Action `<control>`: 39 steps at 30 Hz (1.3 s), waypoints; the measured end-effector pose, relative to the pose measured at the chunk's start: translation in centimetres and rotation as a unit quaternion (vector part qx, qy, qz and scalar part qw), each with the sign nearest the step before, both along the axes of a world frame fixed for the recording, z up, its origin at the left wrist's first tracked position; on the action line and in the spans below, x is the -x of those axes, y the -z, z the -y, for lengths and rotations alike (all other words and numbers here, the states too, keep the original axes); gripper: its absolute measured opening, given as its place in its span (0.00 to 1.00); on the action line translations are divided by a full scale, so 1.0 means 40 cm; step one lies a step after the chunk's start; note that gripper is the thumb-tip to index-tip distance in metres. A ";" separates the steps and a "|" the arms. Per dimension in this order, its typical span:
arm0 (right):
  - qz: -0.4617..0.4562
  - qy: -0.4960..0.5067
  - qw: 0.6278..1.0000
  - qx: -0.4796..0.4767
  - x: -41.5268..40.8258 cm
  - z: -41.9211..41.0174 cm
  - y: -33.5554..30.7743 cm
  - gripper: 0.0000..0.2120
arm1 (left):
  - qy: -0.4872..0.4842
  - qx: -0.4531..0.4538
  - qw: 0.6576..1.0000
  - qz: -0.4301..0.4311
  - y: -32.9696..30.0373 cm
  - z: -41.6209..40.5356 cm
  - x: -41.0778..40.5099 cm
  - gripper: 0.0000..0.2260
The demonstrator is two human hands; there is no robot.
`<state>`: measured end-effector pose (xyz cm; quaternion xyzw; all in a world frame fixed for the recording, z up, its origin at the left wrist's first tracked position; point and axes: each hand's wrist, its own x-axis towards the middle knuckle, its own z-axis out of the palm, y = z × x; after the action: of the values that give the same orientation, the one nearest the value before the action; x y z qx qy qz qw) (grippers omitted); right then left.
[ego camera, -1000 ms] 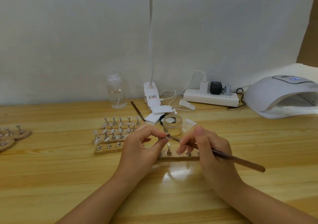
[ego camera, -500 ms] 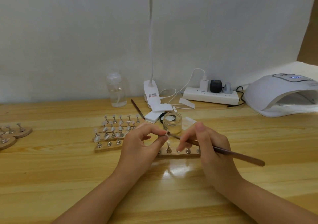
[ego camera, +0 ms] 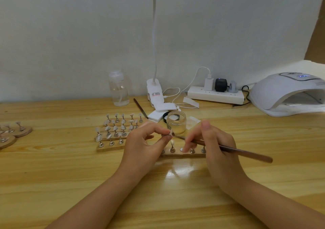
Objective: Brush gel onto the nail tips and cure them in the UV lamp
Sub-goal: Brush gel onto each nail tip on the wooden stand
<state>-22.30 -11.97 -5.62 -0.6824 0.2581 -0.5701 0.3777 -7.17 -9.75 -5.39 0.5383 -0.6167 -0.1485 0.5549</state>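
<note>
My left hand (ego camera: 146, 142) pinches a small clear nail tip (ego camera: 170, 133) between thumb and forefinger, above a wooden holder strip (ego camera: 182, 155) with metal stands. My right hand (ego camera: 216, 146) grips a long brown gel brush (ego camera: 246, 153), and its bristle end touches the held nail tip. An open glass jar of clear gel (ego camera: 176, 122) stands just behind the hands. At the far right of the wooden table sits the white UV lamp (ego camera: 288, 93), its opening facing left and front.
Several wooden strips of nail tips on stands (ego camera: 116, 132) lie left of my hands, and round holders (ego camera: 10, 132) at the left edge. A clear bottle (ego camera: 119, 89), a desk lamp clamp (ego camera: 154, 91), a second brush (ego camera: 140, 108), white pads (ego camera: 158, 114) and a power strip (ego camera: 216, 95) line the back.
The view shifted slightly. Both hands stay at the same spot, the brush still working on the nail tip held by my left hand.
</note>
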 end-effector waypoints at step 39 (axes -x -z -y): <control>-0.012 0.010 0.999 0.029 0.003 0.002 0.002 0.22 | -0.003 -0.004 1.000 0.000 0.000 -0.003 0.002 0.11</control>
<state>-22.40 -12.04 -5.70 -0.6973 0.2528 -0.5731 0.3485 -7.25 -9.64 -5.40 0.5421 -0.6150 -0.1493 0.5529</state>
